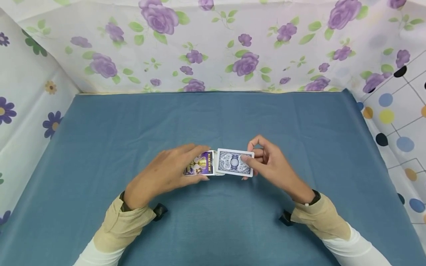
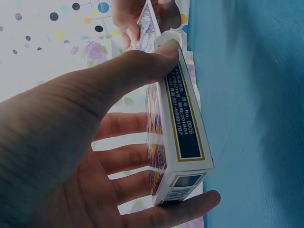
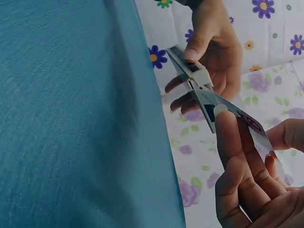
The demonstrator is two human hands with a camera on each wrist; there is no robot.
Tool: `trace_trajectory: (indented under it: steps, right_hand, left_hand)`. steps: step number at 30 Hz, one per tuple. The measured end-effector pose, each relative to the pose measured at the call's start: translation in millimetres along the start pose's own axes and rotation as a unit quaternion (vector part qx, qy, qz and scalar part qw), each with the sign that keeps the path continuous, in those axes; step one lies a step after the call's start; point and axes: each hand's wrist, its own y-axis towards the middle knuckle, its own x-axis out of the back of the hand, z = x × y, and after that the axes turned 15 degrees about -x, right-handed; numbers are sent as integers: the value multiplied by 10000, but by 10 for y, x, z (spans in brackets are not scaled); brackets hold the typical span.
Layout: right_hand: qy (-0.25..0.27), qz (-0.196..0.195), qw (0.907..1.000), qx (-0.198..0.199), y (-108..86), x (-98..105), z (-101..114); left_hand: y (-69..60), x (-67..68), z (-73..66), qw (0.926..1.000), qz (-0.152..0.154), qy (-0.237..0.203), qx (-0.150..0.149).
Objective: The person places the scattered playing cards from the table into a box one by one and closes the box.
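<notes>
My left hand (image 1: 166,168) grips a playing-card box (image 1: 203,163) by its long edges, thumb on one narrow side and fingers on the other. The box is purple and white with a gold trophy picture; in the left wrist view its dark blue printed side (image 2: 185,114) faces the camera. My right hand (image 1: 271,162) pinches a playing card (image 1: 234,162) with a blue patterned back, thumb on top and fingers beneath. In the head view the card's left end lies at the box's open right end. The right wrist view shows the card's underside (image 3: 228,111), partly covered by fingers.
A blue cloth (image 1: 213,221) covers the table. Behind it hangs a floral curtain (image 1: 246,48), with patterned sheets at the left and right sides. Black wrist-worn devices (image 1: 161,211) sit by both cuffs, close above the cloth.
</notes>
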Motion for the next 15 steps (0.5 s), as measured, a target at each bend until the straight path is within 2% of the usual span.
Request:
trace_trajectory:
  steps: [8, 15]
  right_hand:
    - [-396, -125, 9988, -264, 5, -41, -33]
    - [-286, -174, 9986, -409, -4, -54, -5]
  left_hand:
    - [3, -12, -22, 10000, 15, 33, -28]
    - [9, -11, -36, 9999, 20, 65, -75]
